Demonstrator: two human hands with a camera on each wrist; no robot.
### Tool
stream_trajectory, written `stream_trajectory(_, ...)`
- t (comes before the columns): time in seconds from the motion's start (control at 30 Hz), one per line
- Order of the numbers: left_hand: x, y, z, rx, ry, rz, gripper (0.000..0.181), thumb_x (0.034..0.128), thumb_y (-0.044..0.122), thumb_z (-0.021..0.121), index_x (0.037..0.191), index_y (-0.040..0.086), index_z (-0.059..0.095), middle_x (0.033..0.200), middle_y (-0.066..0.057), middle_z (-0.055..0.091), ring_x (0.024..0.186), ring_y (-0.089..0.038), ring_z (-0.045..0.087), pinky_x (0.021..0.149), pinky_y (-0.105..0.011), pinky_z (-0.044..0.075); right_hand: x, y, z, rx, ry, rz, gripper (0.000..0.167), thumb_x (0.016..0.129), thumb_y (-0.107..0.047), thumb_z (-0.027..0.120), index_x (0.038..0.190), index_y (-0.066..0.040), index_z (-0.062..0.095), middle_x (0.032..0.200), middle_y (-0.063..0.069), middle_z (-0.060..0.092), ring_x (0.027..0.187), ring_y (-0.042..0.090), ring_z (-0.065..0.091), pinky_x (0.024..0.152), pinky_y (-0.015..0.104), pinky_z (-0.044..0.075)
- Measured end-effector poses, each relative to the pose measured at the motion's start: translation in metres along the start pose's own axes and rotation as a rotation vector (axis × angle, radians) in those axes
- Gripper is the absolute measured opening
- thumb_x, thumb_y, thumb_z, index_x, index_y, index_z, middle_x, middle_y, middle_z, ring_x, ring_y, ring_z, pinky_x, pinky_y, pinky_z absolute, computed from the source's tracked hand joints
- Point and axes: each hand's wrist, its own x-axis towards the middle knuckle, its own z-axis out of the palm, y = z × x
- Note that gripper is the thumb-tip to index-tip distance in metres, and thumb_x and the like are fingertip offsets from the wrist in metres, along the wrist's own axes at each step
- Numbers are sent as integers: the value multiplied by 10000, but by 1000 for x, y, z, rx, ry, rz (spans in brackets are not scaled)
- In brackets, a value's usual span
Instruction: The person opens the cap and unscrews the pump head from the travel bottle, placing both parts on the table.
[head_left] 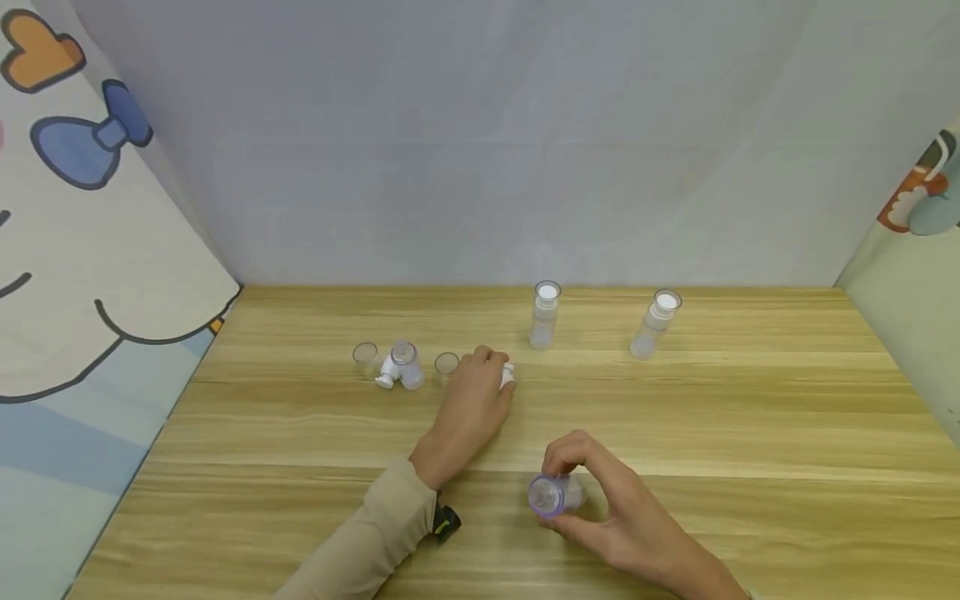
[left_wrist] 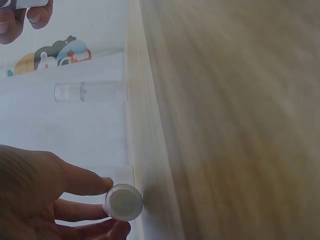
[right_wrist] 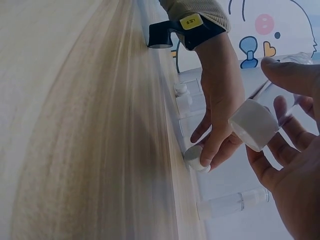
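Note:
Over the middle of the table my left hand (head_left: 468,408) pinches a small white pump head (head_left: 507,376), low at the tabletop. Its round end (left_wrist: 124,202) faces the camera in the left wrist view. Nearer the front edge, my right hand (head_left: 615,512) grips a clear bottle (head_left: 555,495) between thumb and fingers, with a purple-looking rim toward the head camera. A white end piece (right_wrist: 255,124) of that held bottle shows in the right wrist view. Close to my left hand stands a clear cap (head_left: 447,364), partly hidden by the hand.
Left of my left hand are another clear cap (head_left: 365,357), a clear bottle (head_left: 408,368) and a white pump head (head_left: 387,373) lying against it. Toward the back stand two clear bottles with white tops, one in the middle (head_left: 543,317) and one farther right (head_left: 654,327).

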Motion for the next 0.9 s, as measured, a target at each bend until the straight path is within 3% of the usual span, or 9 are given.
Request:
stream_trajectory(0.13,1,1,0,46,-10,-6,299,983,126,715,1229,-42,691,1224,-205,669,1069,-361,660,945,-443,583,-1,-1,0,-2,-11,25,509,772,44,881,1161,-43,564,1116,14,604,1042,107,593,957,209,500)
stream_trajectory(0.47,0,1,0,60,8,0,315,986,140,715,1258,-16,687,1243,-197,672,1113,-358,634,970,-439,573,-1,0,0,-1,-8,25,503,775,40,880,1161,-49,569,1111,10,608,1037,105,597,954,208,509)
stream_trajectory(0.9,-3,6,-9,145,95,53,301,990,202,726,1272,100,695,1243,-118,706,1106,-312,655,849,-414,614,-3,-2,-4,4,-2,100,489,807,11,872,1177,-84,568,1129,-8,614,1046,104,600,969,193,503)
